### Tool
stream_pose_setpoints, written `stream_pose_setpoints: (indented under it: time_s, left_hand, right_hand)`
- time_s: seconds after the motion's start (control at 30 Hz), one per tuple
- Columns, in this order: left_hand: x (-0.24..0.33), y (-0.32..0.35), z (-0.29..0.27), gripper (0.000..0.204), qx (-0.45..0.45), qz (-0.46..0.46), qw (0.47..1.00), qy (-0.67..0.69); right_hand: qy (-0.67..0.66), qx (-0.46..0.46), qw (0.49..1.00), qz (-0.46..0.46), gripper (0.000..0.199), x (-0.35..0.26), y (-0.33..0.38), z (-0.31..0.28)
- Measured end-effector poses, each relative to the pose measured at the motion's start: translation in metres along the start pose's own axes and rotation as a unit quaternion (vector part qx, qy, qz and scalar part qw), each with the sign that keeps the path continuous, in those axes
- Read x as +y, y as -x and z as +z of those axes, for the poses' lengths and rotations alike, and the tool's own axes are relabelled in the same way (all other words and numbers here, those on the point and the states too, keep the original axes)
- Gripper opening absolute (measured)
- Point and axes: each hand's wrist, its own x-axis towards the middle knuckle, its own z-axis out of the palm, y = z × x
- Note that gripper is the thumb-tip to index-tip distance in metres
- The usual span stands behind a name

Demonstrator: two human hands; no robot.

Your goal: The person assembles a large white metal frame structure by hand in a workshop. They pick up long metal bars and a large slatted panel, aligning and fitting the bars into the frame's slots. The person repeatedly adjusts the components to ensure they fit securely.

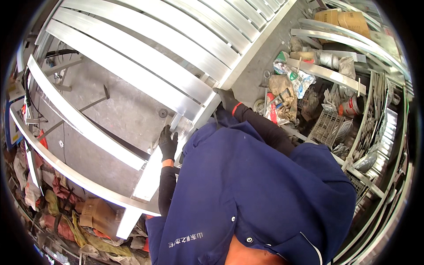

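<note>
Several wide silver metal slats (pixel 132 66) lie side by side in a frame, their near ends meeting a long metal side rail (pixel 251 55). My left hand (pixel 168 145), in a dark glove, lies by the lower part of this rail with its fingers stretched out and a little apart. Just above its fingertips is a short metal stub (pixel 176 121) between rail and slat. My right hand (pixel 228 100), gloved too, grips the rail's outer edge near the slat ends; its thumb is hidden. The rail between my hands is partly covered by my blue jacket (pixel 247 185).
A separate curved slat (pixel 84 123) and an outer curved bar (pixel 75 173) stretch left over the concrete floor. To the right stand racks with a wire basket (pixel 327 128), bags and metal strips. Cardboard boxes (pixel 342 21) sit far right; cloths and a carton (pixel 98 216) lie lower left.
</note>
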Motion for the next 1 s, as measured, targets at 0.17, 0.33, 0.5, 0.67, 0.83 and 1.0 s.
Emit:
stream_pose_setpoints:
  time_s: [0.17,0.33,0.5,0.67,0.83,1.0]
  left_hand:
    - [-0.009,0.001,0.014,0.031,0.095,0.044,0.994,-0.039]
    - [0.021,0.002,0.019,0.025,0.123,-0.049,0.991,-0.020]
    - [0.032,0.003,0.011,0.021,0.122,-0.060,0.991,-0.018]
    - [0.008,0.022,0.049,0.022,0.097,-0.027,0.990,-0.101]
    - [0.030,0.022,0.028,0.036,0.052,-0.053,0.996,-0.049]
    - [0.055,0.019,0.029,0.048,0.029,-0.013,0.997,-0.067]
  right_hand:
    - [-0.083,-0.177,0.981,0.012,0.080,-0.003,0.009,-0.002]
    - [0.051,-0.061,0.992,-0.093,0.084,0.003,-0.002,-0.007]
    - [0.084,-0.017,0.996,0.030,0.087,-0.001,-0.016,-0.006]
    - [0.091,0.017,0.991,-0.097,0.043,0.001,-0.008,-0.001]
    - [0.103,-0.086,0.989,-0.058,0.076,-0.033,0.034,-0.003]
    - [0.217,-0.049,0.972,-0.069,0.067,-0.002,-0.007,-0.016]
